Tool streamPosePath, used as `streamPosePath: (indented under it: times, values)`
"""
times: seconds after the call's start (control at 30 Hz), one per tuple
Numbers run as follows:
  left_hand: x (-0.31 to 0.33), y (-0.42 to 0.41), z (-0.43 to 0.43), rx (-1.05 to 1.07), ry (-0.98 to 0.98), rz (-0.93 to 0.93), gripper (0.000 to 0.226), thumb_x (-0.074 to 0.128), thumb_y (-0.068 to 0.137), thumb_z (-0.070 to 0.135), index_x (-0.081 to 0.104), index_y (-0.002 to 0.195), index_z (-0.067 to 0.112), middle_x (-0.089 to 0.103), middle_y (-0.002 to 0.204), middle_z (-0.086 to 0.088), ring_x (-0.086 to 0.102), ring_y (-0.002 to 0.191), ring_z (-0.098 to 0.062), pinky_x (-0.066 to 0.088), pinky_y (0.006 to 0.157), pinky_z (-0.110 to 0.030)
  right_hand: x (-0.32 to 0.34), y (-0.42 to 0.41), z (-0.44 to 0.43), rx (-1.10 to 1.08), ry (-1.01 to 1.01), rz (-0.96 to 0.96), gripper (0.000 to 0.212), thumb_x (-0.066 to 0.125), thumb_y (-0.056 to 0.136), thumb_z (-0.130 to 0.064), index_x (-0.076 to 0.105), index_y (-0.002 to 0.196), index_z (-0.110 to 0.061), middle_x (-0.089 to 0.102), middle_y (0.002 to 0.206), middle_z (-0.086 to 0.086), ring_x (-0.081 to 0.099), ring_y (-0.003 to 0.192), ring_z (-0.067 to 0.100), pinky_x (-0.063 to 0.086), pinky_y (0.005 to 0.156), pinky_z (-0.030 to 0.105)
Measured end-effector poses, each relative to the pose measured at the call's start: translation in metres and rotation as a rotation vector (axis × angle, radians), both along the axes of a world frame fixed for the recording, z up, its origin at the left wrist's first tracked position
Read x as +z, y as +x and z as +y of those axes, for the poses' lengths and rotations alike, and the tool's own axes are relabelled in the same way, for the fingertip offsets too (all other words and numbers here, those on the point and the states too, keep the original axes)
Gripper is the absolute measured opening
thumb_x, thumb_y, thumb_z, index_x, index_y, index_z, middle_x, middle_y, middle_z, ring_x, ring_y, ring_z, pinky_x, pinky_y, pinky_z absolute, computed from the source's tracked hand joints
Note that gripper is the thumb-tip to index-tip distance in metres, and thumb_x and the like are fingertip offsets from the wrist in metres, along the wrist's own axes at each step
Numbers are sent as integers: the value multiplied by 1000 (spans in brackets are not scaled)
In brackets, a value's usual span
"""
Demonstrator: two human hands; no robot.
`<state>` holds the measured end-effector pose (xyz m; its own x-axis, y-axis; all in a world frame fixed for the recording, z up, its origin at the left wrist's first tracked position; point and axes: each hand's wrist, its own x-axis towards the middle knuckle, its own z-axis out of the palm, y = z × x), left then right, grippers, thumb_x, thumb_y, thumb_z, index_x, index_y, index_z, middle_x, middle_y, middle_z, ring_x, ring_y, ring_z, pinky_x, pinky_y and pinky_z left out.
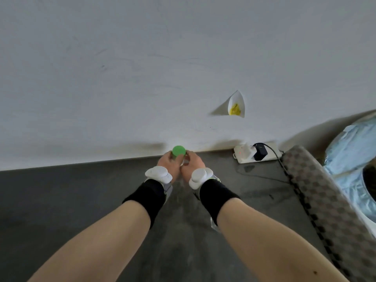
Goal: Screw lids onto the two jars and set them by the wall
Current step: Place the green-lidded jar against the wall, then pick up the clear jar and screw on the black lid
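A clear jar with a green lid [178, 150] is held between both hands close to the foot of the white wall [122, 78]. My left hand [169, 162] wraps its left side just under the lid. My right hand [193, 163] wraps the right side. The glass body [184, 161] is mostly hidden by my fingers. Both wrists carry white sensor pods and black bands. Part of a second clear object [214, 224] peeks out beneath my right forearm; I cannot tell whether it is the other jar.
A white power strip [242, 155] with a black plug and cable lies by the wall to the right. A checkered cushion edge [317, 196] and a pale blue bundle [350, 151] fill the right side. A folded paper with yellow marks [236, 105] sticks to the wall. Dark floor [61, 200] spreads left.
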<state>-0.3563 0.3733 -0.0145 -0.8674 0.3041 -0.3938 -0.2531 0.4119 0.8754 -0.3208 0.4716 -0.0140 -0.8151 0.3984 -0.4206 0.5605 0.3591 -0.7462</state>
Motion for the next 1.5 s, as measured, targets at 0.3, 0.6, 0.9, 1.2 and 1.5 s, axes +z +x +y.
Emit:
streamPosePath:
  times: [0.3, 0.6, 0.9, 1.2, 1.5]
  values:
    - [-49, -17, 26, 132, -80, 3, 46, 70, 95, 34, 67, 133, 10, 74, 125, -13, 72, 112, -32, 50, 89, -32, -26, -11, 19, -59, -18, -27, 51, 59, 93, -14, 47, 143, -15, 65, 136, 8, 63, 124, 30, 51, 103, 38]
    - [-6, 75, 30, 292, -25, 18, 25, 64, 95, 32, 70, 91, 8, 62, 79, 1, 63, 72, -23, 40, 55, -22, 35, 67, 42, -235, 5, 55, 47, 59, 92, -15, 57, 138, -19, 72, 120, 0, 69, 102, 22, 51, 83, 28]
    - [-14, 205, 44, -280, -79, -17, 74, 62, 65, 51, 56, 133, 20, 68, 124, 0, 67, 113, -20, 55, 103, -44, 54, 190, 39, -410, 12, 105, 36, 56, 91, -14, 64, 124, -25, 74, 109, -7, 68, 99, 14, 54, 81, 25]
    - [-25, 300, 56, -495, -414, 243, 43, 64, 84, 6, 64, 127, 1, 70, 128, -16, 62, 123, -35, 46, 103, -40, 34, 322, 53, -674, 23, 34, 41, 57, 86, -9, 67, 124, -23, 73, 115, -8, 67, 105, 14, 49, 86, 23]
    - [-24, 413, 37, -702, -239, 187, 51, 77, 72, 38, 63, 122, 38, 64, 119, 10, 67, 105, -13, 57, 89, -34, -16, 464, 37, -706, 169, -306, 55, 56, 87, -9, 58, 139, -29, 47, 144, 4, 40, 136, 27, 46, 102, 36]
